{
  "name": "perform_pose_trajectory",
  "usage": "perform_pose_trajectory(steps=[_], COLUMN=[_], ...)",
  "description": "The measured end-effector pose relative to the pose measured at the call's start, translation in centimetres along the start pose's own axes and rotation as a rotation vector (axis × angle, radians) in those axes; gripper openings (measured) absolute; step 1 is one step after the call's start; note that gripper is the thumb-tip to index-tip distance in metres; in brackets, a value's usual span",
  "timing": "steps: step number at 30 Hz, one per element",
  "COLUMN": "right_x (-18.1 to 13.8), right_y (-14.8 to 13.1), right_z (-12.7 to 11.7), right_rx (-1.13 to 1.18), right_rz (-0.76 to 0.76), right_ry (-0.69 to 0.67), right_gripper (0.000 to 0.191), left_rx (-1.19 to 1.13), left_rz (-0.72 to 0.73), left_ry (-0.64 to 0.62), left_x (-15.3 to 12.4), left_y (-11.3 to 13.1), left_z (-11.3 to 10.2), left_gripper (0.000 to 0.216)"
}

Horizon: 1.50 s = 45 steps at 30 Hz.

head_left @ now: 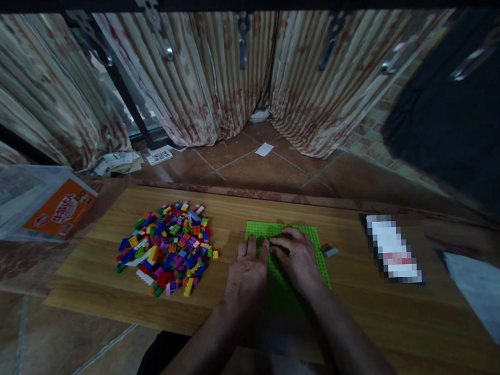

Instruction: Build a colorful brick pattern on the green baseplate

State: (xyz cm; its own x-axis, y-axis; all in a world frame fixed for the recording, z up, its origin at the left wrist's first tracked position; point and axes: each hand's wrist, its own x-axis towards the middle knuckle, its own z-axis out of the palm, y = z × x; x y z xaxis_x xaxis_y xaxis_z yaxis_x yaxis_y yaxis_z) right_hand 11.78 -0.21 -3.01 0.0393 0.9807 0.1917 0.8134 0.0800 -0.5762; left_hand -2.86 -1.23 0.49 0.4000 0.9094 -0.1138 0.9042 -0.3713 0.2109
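Note:
A green studded baseplate (pixel 312 232) lies flat on the wooden table in front of me. Both hands are over its upper half, with their fingertips close together near its middle. My left hand (pixel 247 270) has bent fingers drawn together, the tips down at the studs. From the right, my right hand (pixel 298 260) curves its thumb and fingers toward the left fingertips in a pinch. Whatever is between the fingertips is hidden or too small to make out. To the left spreads a pile of colourful toy building bricks (pixel 173 246).
The wooden table (pixel 101 288) carries a small grey piece (pixel 331 252) beside the baseplate and a blurred-out packet (pixel 396 250) farther right. A clear plastic container (pixel 22 203) with an orange label stands at the left. A pale sheet (pixel 482 290) lies far right. Curtains (pixel 195 79) hang behind.

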Motion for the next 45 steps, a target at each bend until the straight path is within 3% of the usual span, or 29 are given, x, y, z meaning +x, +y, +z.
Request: perform_pose_trajectory(steps=[10,19,24,29,33,38,45], right_x=[0.6,0.2,-0.1,0.0,-0.2,-0.5,-0.8], right_y=[0.8,0.1,1.1,5.2,7.1,6.5,6.7], right_z=[0.1,-0.3,-3.4,-7.4,-8.5,-8.6,-8.6], right_rx=[0.067,0.085,0.222,0.155,0.108,0.097,-0.060], right_rz=[0.013,-0.022,0.005,0.201,0.257,0.174,0.135], right_ry=[-0.001,-0.002,0.144,0.315,0.238,0.050,-0.073], right_gripper=[0.015,0.020,0.025,0.029,0.029,0.026,0.037], left_rx=[0.032,-0.018,-0.134,-0.273,-0.315,-0.328,-0.324], left_rz=[0.021,0.037,0.062,0.044,0.088,0.131,0.144], left_ry=[-0.008,0.091,0.138,0.207,0.259,0.324,0.358], left_x=[0.2,0.3,0.4,0.9,1.3,1.7,2.0], left_y=[-0.2,-1.4,-2.0,-2.1,-1.9,-1.3,-1.1], left_z=[0.1,0.7,0.6,0.7,1.1,1.5,1.9], left_gripper=[0.057,0.051,0.048,0.047,0.042,0.037,0.036])
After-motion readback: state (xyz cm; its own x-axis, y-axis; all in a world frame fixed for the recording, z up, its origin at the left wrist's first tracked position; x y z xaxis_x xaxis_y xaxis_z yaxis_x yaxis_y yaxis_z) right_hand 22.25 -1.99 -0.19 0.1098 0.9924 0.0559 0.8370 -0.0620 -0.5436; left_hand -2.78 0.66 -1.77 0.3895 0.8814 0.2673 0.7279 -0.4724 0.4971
